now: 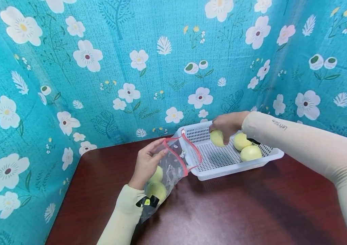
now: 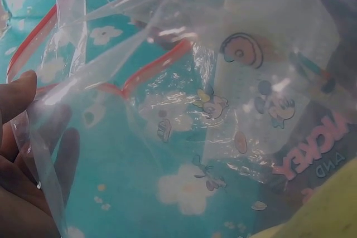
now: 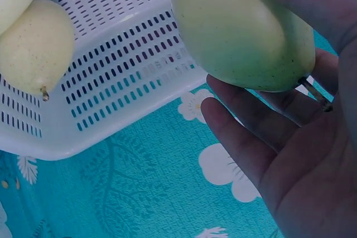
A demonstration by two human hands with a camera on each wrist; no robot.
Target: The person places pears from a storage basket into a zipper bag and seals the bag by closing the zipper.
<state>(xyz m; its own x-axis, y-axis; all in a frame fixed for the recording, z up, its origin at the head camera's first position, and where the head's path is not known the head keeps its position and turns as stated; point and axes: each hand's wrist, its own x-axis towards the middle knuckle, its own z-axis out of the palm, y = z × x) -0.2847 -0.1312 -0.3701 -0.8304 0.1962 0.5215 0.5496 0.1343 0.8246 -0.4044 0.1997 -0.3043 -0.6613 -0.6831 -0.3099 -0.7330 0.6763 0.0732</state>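
Observation:
With thumb and fingers my left hand (image 1: 146,162) holds a clear zip bag (image 1: 173,170) near its red-edged mouth, which gapes toward the basket. Inside the bag, yellow-green pears (image 1: 156,190) lie low beside the wrist. The left wrist view shows cartoon prints on the clear plastic (image 2: 273,107). My right hand (image 1: 229,123) grips a pear (image 1: 217,138) over the white basket (image 1: 231,169); its stem (image 3: 316,93) points toward the palm in the right wrist view. Two more pears (image 1: 251,153) sit at the basket's right end, partly under the forearm.
The slotted basket stands on a dark red-brown table (image 1: 222,211), near its back edge. Behind and at both sides hangs a turquoise flowered cloth (image 1: 161,85).

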